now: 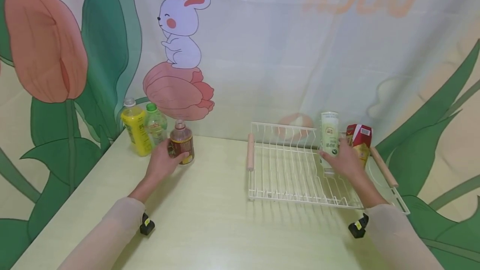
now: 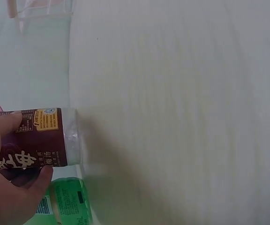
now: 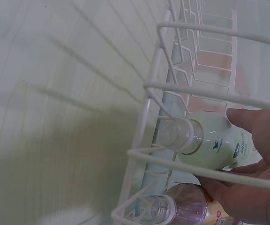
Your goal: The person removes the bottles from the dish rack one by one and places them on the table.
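Nearest, two pale sleeves (image 1: 108,232) reached in over the smooth, pale table (image 1: 210,228), a small black camera (image 1: 147,225) at each wrist. Beyond them, toward the table's far right corner, stood a rack (image 1: 296,199) of thin white wire with rounded wooden handles (image 1: 250,152). In its right part the right hand (image 1: 343,159) gripped a slim, pale green bottle (image 1: 330,132) turned neck down — thumb to one side, fingers to the other — beside a red-and-yellow bottle (image 1: 361,136), also inverted. Near the far edge, left of centre, the left hand (image 1: 162,162) clasped an upright, maroon-labelled bottle (image 1: 183,141) between thumb and fingers; whether its base touched the table could not be told. The step in hand seemed to be steadying one bottle among the wires while grasping another; the next move called for loosening the right fingers without tipping it. By the far left corner stood a translucent green bottle (image 1: 156,124) and a glossy yellow bottle (image 1: 136,132), before a softly creased printed cloth (image 1: 255,53).
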Tool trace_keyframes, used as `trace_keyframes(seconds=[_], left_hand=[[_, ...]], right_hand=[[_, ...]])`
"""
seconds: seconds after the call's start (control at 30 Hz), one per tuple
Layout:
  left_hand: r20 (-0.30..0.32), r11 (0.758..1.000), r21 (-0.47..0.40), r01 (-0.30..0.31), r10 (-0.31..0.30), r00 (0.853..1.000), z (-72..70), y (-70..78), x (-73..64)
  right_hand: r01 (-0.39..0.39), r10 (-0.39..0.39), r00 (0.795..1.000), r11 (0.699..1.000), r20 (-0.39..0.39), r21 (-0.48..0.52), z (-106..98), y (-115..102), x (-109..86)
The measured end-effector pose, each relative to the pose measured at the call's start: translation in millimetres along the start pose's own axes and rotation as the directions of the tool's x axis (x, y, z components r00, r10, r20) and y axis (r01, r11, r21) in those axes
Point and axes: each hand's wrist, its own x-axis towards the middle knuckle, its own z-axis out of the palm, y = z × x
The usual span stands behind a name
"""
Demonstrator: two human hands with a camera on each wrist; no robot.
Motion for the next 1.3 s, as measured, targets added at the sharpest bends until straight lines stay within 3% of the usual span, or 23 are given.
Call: trace_keyframes(seconds=[0.43,1.0,1.3], left_hand=[[-0.006,0.999,0.036,-0.016,0.017,1.0,2.5,-2.3,1.0],[-0.007,0.995,0.082,-0.06,0.061,0.998,2.9,-1.2,2.8],[0.005,0.996,0.08,-0.03,0.03,1.0,2.7,-2.8,3.5]], right_hand=[[0.028,-0.028,1.0,1.0,-0.002,-0.012,0.5,0.3,-0.1],[-0.013,0.013,1.0,1.0,-0.003,-0.007,3.0,2.3,1.1],[0.026,-0.027,1.0,0.999,0.01,0.038,1.1,2.9,0.7]])
